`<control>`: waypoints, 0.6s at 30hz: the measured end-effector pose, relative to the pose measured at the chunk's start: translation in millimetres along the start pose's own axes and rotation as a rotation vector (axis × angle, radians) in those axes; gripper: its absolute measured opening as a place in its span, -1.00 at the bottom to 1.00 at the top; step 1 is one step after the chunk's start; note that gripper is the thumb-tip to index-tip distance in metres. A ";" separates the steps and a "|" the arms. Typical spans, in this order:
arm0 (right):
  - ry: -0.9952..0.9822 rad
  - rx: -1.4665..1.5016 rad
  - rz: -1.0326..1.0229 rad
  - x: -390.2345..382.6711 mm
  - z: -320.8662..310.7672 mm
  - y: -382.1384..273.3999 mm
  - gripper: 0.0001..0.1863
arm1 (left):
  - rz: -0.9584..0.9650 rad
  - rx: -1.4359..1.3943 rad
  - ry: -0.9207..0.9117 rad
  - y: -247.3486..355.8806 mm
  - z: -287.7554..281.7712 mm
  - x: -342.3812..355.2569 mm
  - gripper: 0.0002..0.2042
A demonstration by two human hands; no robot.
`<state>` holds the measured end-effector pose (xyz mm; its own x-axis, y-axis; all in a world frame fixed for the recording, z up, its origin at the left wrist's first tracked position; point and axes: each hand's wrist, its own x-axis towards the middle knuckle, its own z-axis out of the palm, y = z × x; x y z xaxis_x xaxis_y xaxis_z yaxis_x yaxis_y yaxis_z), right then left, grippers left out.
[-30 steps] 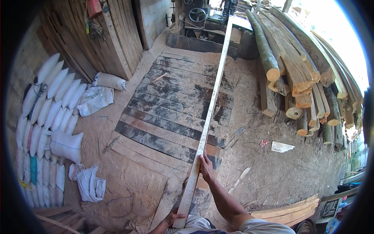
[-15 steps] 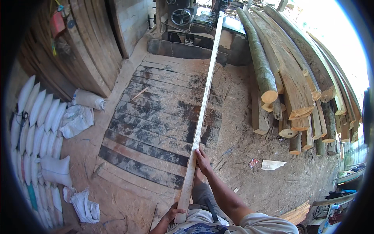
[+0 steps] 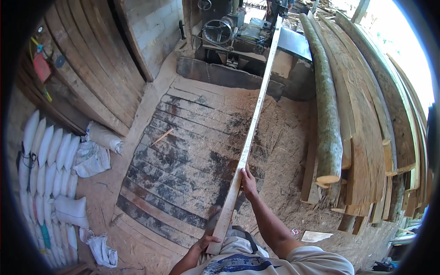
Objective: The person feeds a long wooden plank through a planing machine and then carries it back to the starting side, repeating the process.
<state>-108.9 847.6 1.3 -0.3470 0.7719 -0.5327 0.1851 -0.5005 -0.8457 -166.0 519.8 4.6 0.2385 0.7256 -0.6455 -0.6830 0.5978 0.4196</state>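
A long, narrow wooden board [image 3: 255, 120] runs from my waist to the machine [image 3: 245, 34] at the far side. My left hand [image 3: 205, 244] grips its near end, thumb over the top and fingers around the left edge. Further along, my right hand [image 3: 249, 182] is closed on the right edge; its fingers pass partly out of sight beneath the board. The far end of the board lies at the machine, beside a metal table [image 3: 294, 43].
Logs and thick planks [image 3: 362, 123] are piled on the right. White sacks [image 3: 48, 153] stand stacked on the left, near leaning planks [image 3: 87, 59]. Sawdust covers the slatted floor [image 3: 178, 156]. Another person [image 3: 288, 4] is partly visible beyond the machine.
I have moved forward with the board, both hands still on it. The machine and log pile appear closer, and the view has shifted.
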 end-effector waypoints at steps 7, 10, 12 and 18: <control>0.041 -0.001 -0.054 182.9 -41.6 -106.9 -0.36 | -0.026 0.024 -0.056 158.4 22.7 174.9 -0.52; 0.072 0.039 -0.137 258.9 -59.5 -138.1 -0.32 | -0.003 0.043 -0.077 238.1 46.3 242.9 -0.54; 0.038 0.026 -0.057 282.0 -67.0 -175.2 -0.33 | -0.004 -0.013 -0.074 289.7 53.8 282.0 -0.55; -0.095 -0.206 0.037 323.8 -130.4 -211.9 -0.35 | -0.097 0.036 -0.007 410.9 85.8 399.8 -0.50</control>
<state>-140.6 1254.8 4.0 -0.4200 0.7093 -0.5661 0.3794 -0.4295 -0.8195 -292.1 1084.8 -26.2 0.3069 0.6662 -0.6797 -0.6313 0.6769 0.3784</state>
